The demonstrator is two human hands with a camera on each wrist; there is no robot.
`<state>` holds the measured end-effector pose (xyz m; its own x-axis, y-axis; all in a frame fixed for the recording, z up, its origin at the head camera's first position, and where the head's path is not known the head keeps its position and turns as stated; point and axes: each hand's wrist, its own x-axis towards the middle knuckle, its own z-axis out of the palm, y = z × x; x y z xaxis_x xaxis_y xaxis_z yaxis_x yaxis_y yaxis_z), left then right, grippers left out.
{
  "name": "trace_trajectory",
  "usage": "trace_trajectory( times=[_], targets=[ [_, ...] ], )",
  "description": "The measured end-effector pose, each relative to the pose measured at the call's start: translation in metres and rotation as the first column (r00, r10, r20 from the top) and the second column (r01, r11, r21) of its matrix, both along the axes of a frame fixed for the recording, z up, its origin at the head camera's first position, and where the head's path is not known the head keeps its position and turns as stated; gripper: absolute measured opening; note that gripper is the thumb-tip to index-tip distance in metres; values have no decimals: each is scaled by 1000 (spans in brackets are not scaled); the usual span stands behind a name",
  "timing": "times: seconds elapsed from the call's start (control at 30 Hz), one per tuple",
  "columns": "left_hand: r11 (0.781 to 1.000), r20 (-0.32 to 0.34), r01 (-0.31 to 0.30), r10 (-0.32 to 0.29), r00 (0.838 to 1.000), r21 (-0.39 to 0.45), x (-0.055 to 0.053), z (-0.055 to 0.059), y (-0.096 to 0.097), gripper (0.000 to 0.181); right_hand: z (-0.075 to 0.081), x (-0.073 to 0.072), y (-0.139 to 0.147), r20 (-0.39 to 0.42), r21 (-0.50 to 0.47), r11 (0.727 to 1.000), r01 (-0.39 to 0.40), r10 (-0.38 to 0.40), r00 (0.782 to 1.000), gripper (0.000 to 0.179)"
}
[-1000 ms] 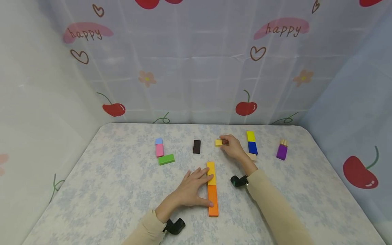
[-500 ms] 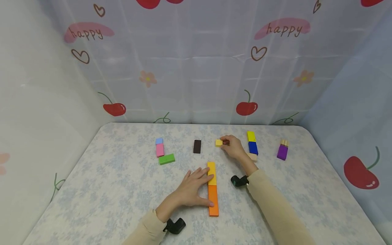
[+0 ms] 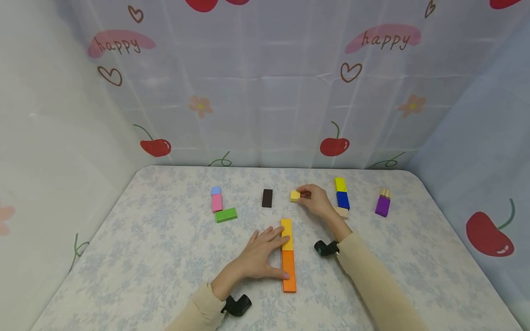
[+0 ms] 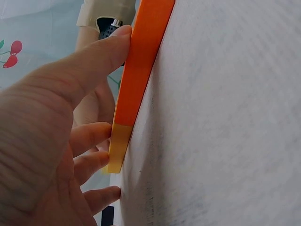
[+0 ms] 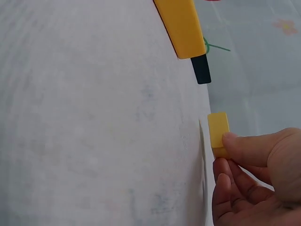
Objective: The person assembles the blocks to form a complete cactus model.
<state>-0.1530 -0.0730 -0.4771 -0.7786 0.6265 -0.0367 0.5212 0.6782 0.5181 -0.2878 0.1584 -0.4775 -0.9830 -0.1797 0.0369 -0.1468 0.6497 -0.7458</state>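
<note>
My left hand [image 3: 258,255] lies spread beside a line of two blocks, an orange block [image 3: 289,271] nearer me and a yellow-orange block [image 3: 286,234] joined end to end beyond it. Its thumb touches the orange block and fingertips rest on the yellow-orange one, as the left wrist view also shows. Farther back, my right hand [image 3: 315,200] pinches a small pale yellow block [image 3: 295,196] between thumb and fingers. In the right wrist view this yellow block [image 5: 218,132] is held at the fingertips, close over the tabletop.
A dark brown block [image 3: 267,198] lies left of the right hand. Farther left are light blue, pink [image 3: 217,202] and green [image 3: 226,215] blocks. To the right are yellow, blue [image 3: 342,200] and beige [image 3: 341,212] blocks, then a purple block [image 3: 383,206] with pale sticks.
The right hand has shifted the pale yellow block slightly toward the near side and left. The left hand stays in place on the orange and yellow-orange blocks.
</note>
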Motion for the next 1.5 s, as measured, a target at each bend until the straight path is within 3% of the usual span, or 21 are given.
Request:
trace_trajectory(
  times=[0.83,1.5],
  targets=[
    [1000,14,-4,4,1000,-6,1,2,0,92,9,30,-8,-11,-35,981,-189,189,982,27],
    [1000,12,-3,3,1000,-7,1,2,0,91,9,32,-9,25,-46,964,-262,263,965,27]
  ],
)
